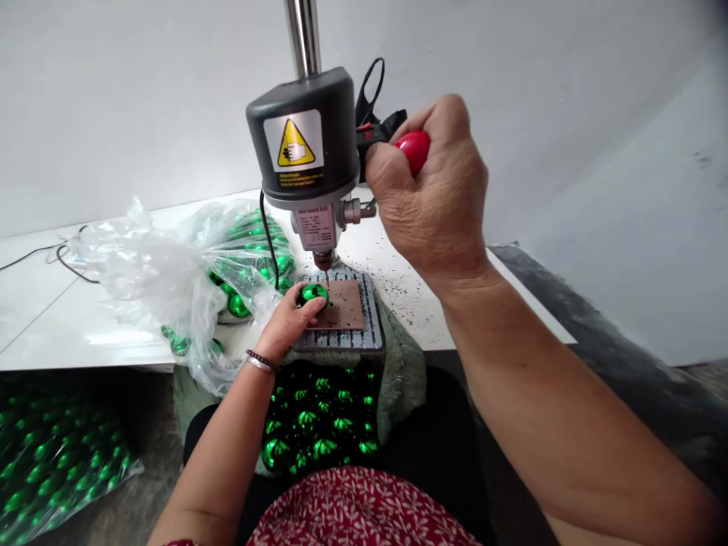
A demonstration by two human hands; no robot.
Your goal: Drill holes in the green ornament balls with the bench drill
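Note:
A shiny green ball [315, 293] is gripped in my left hand [294, 318], just above the brown board [346, 307] on the drill's slotted base [372, 326]. Close to the ball's right side is the thin drill bit [327, 279]; whether the two touch I cannot tell. My right hand [440, 189] is wrapped round the red knob [413, 150] of the lever on the bench drill [307, 136]. A yellow warning label marks the drill's dark housing.
An open clear plastic bag [153, 265] of green balls lies left of the drill. More green balls [321, 417] fill a sack at my lap, and another full bag [57, 455] sits lower left. Dark shavings dot the white table [398, 258]. A black cord [267, 235] hangs beside the drill.

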